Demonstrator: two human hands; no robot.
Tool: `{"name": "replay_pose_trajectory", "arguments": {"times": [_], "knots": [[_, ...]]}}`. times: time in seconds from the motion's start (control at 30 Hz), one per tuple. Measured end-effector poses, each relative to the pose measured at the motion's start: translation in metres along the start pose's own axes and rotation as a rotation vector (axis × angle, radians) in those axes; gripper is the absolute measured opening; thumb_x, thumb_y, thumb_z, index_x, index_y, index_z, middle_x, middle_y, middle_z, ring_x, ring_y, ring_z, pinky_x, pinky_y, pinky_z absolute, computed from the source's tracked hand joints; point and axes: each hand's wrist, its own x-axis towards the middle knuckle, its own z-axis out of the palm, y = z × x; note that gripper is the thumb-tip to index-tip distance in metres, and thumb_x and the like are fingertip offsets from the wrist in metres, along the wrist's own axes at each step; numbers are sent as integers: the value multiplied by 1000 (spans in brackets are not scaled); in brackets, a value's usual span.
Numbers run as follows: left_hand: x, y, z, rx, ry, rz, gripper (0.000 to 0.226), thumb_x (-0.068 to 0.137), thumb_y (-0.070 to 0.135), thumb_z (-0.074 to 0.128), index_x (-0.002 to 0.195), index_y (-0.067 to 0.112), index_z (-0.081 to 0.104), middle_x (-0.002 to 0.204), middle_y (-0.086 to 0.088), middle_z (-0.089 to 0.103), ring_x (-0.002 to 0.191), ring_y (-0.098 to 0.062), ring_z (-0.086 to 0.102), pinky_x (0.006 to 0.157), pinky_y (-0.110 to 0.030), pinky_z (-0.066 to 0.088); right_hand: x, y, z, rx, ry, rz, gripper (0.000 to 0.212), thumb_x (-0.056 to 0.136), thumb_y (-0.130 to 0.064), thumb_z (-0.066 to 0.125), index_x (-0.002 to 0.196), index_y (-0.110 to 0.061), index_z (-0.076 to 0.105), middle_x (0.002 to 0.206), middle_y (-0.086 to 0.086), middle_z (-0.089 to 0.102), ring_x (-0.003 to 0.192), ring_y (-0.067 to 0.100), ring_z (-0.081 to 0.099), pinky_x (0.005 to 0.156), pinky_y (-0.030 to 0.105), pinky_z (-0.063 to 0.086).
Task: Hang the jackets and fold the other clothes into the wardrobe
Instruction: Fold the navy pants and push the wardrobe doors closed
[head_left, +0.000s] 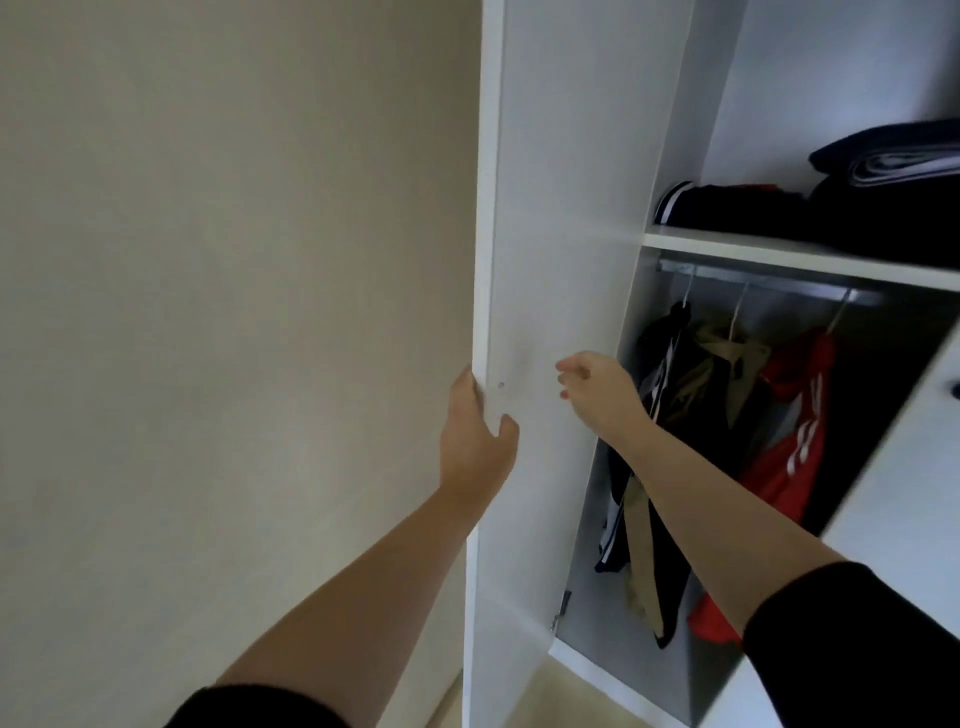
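Observation:
The white wardrobe stands open, and its left door (561, 208) swings out toward me. My left hand (475, 431) grips that door's outer edge, thumb on the inner face and fingers behind. My right hand (597, 392) hovers in front of the door's inner face with loosely curled fingers and holds nothing. On the rail (769, 283) hang three jackets: a black one (662, 364), a tan one (727, 364) and a red one with white stripes (800, 426). Folded dark clothes (852, 208) lie stacked on the shelf (779, 254) above.
A beige wall (234, 312) fills the left side. The wardrobe's right door (904, 467) is partly in view at the right edge, with a dark knob. Light flooring (587, 696) shows below the wardrobe base.

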Motion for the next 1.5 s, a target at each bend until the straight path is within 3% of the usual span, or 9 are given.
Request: {"name": "replay_pose_trajectory", "arguments": {"times": [0.17,0.37,0.53,0.63,0.73,0.87,1.03,1.33,1.5], "knots": [[-21,12,9,-110,28,12,45,81,19,43,126,24,49,120,10,56,95,-8,59,80,-22,49,-29,-23,-17,158,173,-66,29,101,-24,40,122,-17,58,109,-7,59,101,11,58,92,34,49],[-56,48,67,-330,-151,127,28,97,24,46,124,22,51,114,13,59,86,-3,64,72,-8,48,-73,-10,-83,235,324,-55,27,103,-17,34,111,-16,61,104,0,66,97,15,63,87,33,51],[-53,90,143,-258,-475,327,13,96,14,50,100,19,62,95,10,63,81,-2,59,72,-3,38,-101,30,-163,288,436,67,31,102,-17,35,95,-12,65,96,6,70,90,18,67,78,28,56],[-47,121,201,-194,-620,359,10,92,13,54,87,22,58,80,12,60,69,-1,53,65,-13,39,-103,70,-211,196,528,137,28,100,-19,38,94,-21,65,94,-1,72,86,10,68,75,24,53],[-35,152,265,-116,-693,329,7,89,9,55,84,10,59,78,0,64,72,-19,59,68,-34,49,-92,122,-256,4,610,230,24,96,-15,42,104,-18,64,99,-2,68,92,14,65,80,27,50],[-13,178,343,-16,-711,297,7,87,9,54,81,7,57,79,-8,66,76,-28,62,71,-41,51,-65,189,-308,-221,590,345,33,93,-11,44,122,-19,58,114,-2,60,90,11,55,67,18,39],[11,189,409,-39,-691,196,8,87,6,56,79,4,56,78,-12,65,76,-32,63,74,-47,53,-13,236,-342,-324,483,283,39,93,-10,50,131,-19,49,116,0,53,87,11,52,77,21,37],[41,187,436,78,-774,276,26,80,12,64,63,26,50,73,5,62,76,-20,60,75,-37,51,31,262,-339,-532,457,152,10,89,-11,56,89,-13,65,91,-2,63,86,19,58,68,22,35],[34,189,422,236,-603,459,12,90,35,58,99,27,58,86,13,63,83,-14,60,70,-25,38,19,239,-349,-687,500,15,24,90,-6,50,111,-7,63,115,6,58,106,25,55,79,30,45]]}}
